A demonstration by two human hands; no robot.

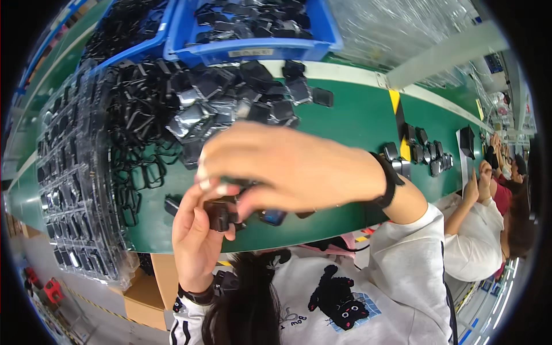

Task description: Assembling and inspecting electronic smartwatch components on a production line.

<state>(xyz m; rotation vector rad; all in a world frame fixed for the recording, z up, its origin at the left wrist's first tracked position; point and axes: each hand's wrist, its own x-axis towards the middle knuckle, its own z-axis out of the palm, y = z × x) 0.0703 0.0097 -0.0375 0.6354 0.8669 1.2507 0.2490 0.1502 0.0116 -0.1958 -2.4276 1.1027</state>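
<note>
My left hand point(198, 238) is closed on a small dark rounded-square case point(219, 215) just above the green table's near edge. Over it reaches my right hand point(282, 167), blurred by motion, its fingers curled toward the left fingertips and its thumb beside the case. Whether it grips the case cannot be made out. Beyond my hands lie a heap of black rectangular frames point(138, 109) and a pile of glossy dark plates point(259, 80), some in clear film. A small dark piece with a blue sheen point(272, 217) lies partly hidden under my right hand.
Stacked clear plastic trays point(75, 190) with dark parts stand at the left. Blue bins point(253, 50) of dark pieces line the far side. Small dark cases point(431, 152) are grouped at the right, past yellow-black tape point(394, 103). Another person's sleeve point(474, 241) is further right.
</note>
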